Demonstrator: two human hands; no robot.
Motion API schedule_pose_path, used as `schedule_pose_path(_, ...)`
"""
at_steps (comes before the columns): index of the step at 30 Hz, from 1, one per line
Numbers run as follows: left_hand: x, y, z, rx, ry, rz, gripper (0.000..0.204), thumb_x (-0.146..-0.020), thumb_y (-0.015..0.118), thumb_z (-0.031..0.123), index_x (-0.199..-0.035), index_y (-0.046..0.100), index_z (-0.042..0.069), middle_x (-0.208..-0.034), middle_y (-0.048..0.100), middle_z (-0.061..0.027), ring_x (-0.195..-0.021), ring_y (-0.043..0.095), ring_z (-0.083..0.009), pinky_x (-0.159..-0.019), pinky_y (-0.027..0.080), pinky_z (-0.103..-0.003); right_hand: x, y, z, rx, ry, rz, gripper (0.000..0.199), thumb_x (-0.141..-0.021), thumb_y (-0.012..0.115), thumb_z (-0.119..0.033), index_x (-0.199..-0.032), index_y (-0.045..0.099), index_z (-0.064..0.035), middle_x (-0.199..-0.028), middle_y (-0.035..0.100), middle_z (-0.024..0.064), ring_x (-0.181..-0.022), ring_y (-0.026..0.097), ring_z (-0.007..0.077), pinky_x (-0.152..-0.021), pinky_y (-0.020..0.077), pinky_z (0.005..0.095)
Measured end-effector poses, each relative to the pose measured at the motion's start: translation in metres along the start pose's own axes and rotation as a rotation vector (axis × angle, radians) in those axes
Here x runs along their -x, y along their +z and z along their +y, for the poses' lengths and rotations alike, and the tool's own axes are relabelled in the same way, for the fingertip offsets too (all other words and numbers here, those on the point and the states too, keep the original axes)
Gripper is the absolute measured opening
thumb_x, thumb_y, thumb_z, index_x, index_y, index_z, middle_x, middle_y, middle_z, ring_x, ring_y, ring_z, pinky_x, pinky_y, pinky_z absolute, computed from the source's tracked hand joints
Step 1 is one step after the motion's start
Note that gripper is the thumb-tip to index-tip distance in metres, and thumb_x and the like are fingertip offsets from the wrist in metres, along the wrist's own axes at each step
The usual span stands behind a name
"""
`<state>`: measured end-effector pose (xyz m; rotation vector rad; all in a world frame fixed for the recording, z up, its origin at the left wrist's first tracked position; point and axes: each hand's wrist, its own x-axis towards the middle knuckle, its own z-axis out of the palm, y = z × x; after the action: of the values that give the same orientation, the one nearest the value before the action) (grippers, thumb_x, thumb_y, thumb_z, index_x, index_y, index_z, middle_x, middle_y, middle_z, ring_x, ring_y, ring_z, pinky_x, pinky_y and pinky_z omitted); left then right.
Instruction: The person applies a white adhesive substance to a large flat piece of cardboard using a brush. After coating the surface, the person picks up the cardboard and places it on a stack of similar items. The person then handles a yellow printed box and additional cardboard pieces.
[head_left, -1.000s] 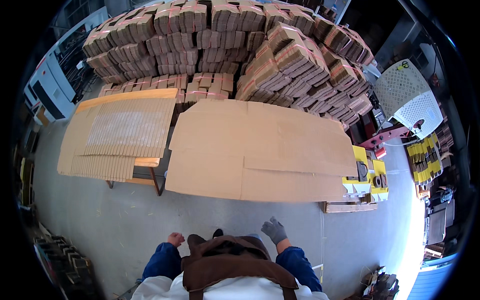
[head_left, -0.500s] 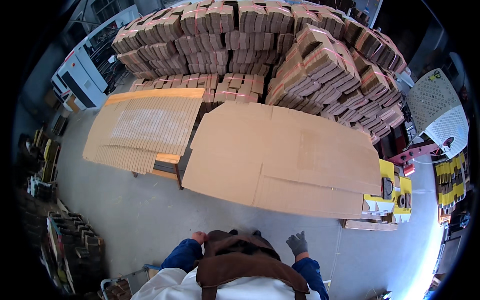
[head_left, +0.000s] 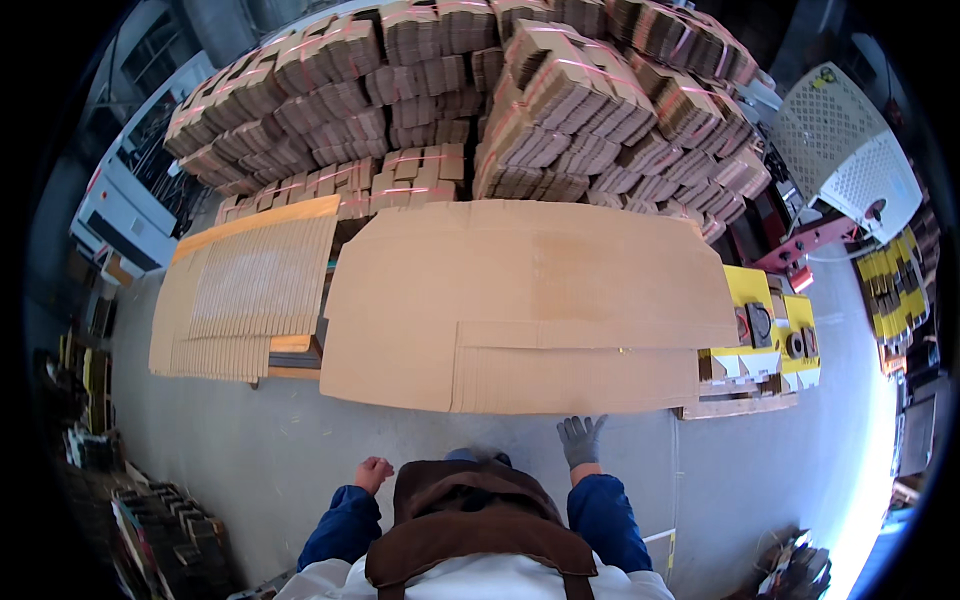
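Note:
A big flat stack of brown cardboard sheets (head_left: 520,300) lies in front of me at about waist height. My right hand (head_left: 581,438), in a grey glove, is spread open just short of the stack's near edge, touching nothing. My left hand (head_left: 373,473) is bare, loosely curled and empty, lower down beside my brown apron and further from the sheets.
A second stack of ribbed cardboard (head_left: 245,290) sits on a wooden pallet to the left. Behind stand many strapped bundles of folded boxes (head_left: 480,90). Yellow printed cartons (head_left: 765,325) lie at the right, a white perforated machine cover (head_left: 850,140) beyond. Grey concrete floor (head_left: 230,450) surrounds me.
The view has closed in on the large cardboard stack. My gloved right hand has risen and spread toward its near edge; my left hand stays low by my side.

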<state>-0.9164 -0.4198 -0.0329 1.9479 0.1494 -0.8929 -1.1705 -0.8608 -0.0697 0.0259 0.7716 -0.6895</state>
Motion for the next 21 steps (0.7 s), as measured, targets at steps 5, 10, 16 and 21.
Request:
schedule_pose_path(5, -0.035, 0.050, 0.151, -0.114, 0.354, -0.225, 0.022, -0.097, 0.051, 0.020, -0.096, 0.058, 0.000, -0.085, 0.067, -0.0082, -0.083, 0.065, -0.0149, -0.073, 0.050, -0.028, 0.005, 0.037, 0.004, -0.007, -0.021, -0.007, 0.079, -0.087, 0.043, -0.066, -0.145, 0.032, -0.0134, -0.149, 0.030, 0.0118, -0.136, 0.029, 0.0341, -0.111, 0.0243, 0.0523)
schedule_pose_path(10, -0.124, 0.110, 0.316, -0.492, 0.724, -0.268, 0.020, -0.096, 0.053, 0.019, -0.097, 0.056, -0.001, -0.081, 0.066, -0.0077, -0.079, 0.063, -0.0129, -0.075, 0.049, -0.027, 0.000, 0.039, 0.016, 0.068, -0.013, 0.050, 0.085, -0.085, 0.043, -0.071, -0.145, 0.032, -0.0114, -0.148, 0.033, 0.0124, -0.133, 0.035, 0.0336, -0.110, 0.0285, 0.0494)
schedule_pose_path(16, -0.262, 0.219, 0.478, -0.746, 1.194, -0.173, 0.036, -0.092, 0.058, 0.029, -0.114, 0.055, 0.001, -0.108, 0.062, -0.0180, -0.103, 0.059, -0.0319, -0.088, 0.048, -0.038, 0.003, 0.053, 0.020, 0.115, 0.004, 0.198, 0.083, -0.086, 0.037, -0.073, -0.144, 0.034, -0.0144, -0.146, 0.036, 0.0083, -0.132, 0.035, 0.0319, -0.107, 0.0284, 0.0515)
schedule_pose_path(21, -0.344, 0.307, 0.546, -0.962, 1.260, -0.169, 0.051, -0.090, 0.058, 0.041, -0.123, 0.052, 0.003, -0.118, 0.059, -0.0197, -0.111, 0.054, -0.0375, -0.096, 0.042, -0.043, 0.010, 0.048, 0.027, 0.087, -0.038, 0.167, 0.081, -0.087, 0.038, -0.071, -0.145, 0.031, -0.0157, -0.146, 0.035, 0.0072, -0.133, 0.033, 0.0305, -0.105, 0.0302, 0.0539)
